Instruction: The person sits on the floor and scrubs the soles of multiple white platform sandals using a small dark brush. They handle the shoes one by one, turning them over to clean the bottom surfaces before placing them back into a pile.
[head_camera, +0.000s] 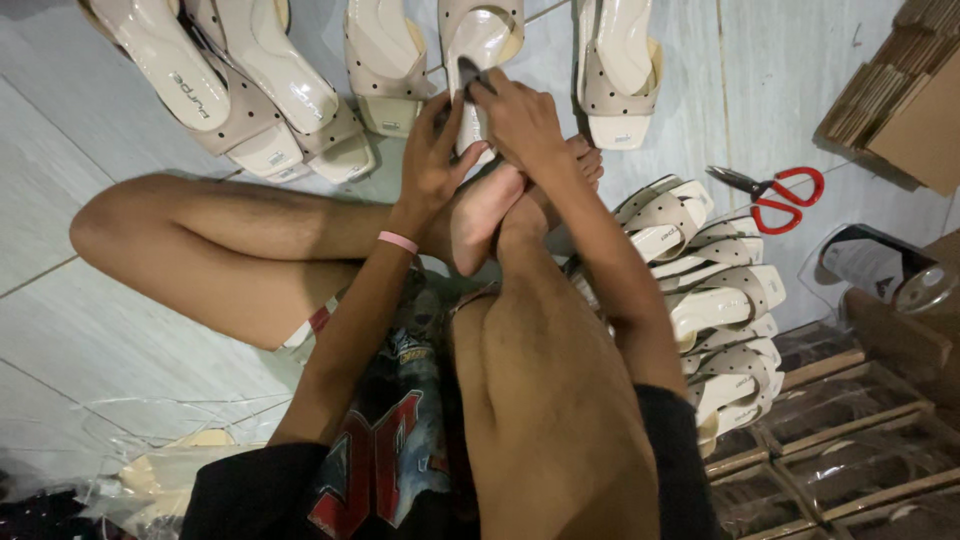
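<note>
Head view: the left hand (432, 150) and the right hand (520, 118) both grip one beige dotted sandal (478, 60), which lies on the tiled floor (60, 150) just beyond the person's crossed feet. The right hand's fingers pinch a small dark piece (468, 72) against the insole. Further sandals lie alongside; a stacked row (715, 300) and red-handled scissors (775, 195) are on the right.
</note>
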